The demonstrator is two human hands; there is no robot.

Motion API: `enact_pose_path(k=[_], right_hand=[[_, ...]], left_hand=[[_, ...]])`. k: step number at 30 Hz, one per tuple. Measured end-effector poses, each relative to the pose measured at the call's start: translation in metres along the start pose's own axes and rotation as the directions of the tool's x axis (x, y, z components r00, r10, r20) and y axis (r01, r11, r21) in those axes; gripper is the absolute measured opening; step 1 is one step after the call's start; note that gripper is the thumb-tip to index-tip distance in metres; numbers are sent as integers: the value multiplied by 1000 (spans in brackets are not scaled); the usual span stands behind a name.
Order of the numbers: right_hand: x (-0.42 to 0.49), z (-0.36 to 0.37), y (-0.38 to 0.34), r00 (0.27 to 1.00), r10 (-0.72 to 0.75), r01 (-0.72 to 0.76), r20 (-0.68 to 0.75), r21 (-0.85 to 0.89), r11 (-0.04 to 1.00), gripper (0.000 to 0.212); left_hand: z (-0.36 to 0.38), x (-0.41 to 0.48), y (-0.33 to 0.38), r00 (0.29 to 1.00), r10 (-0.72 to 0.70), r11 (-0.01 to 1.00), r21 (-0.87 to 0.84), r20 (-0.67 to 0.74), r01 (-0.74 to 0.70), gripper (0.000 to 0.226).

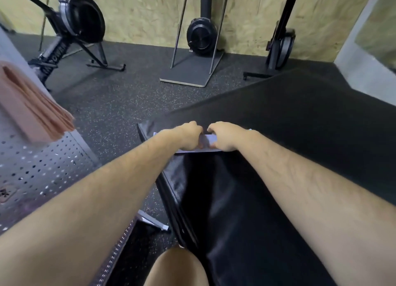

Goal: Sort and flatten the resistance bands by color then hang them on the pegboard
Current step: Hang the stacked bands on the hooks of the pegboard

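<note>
The left hand (189,135) and right hand (224,136), fingers curled, pinch and mostly hide a pale lilac resistance band (211,139). Its long axis runs 9-to-3 o'clock across the black mat (300,125).

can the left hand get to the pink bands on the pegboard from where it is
Probably yes, but not yet free: the left hand and the right hand both grip the pale band on the black mat. Nothing stands between it and the pink bands on the pegboard.
</note>
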State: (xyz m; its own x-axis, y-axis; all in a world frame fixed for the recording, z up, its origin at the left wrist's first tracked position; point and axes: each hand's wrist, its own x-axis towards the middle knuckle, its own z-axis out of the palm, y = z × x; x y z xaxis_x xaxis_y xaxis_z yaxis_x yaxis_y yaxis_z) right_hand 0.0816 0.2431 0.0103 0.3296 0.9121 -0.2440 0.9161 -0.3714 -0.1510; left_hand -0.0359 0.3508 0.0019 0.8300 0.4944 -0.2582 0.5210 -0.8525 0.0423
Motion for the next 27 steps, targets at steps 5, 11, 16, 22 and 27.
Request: enact_pose_path(k=[5,11,16,22,27], right_hand=[[1,2,-4,1000,8,-7,7,-105,994,38],[-27,16,-14,982,-20,-13,-188,-174,985,28],[-61,24,-28,910,-46,-58,-413,-235,970,36],[-111,8,-49,806,-185,85,-562,-198,976,32],[-162,-17,-80,673,-241,280,-699,-61,958,32]], left_hand=[[3,2,8,998,-64,996,54,-19,65,45],[15,-24,26,976,-80,978,172,-203,116,40],[18,-63,35,921,13,972,219,-390,79,39],[-4,-122,29,893,-76,964,-262,-444,-48,36],[-26,-191,29,909,-232,737,-673,-346,-68,47]])
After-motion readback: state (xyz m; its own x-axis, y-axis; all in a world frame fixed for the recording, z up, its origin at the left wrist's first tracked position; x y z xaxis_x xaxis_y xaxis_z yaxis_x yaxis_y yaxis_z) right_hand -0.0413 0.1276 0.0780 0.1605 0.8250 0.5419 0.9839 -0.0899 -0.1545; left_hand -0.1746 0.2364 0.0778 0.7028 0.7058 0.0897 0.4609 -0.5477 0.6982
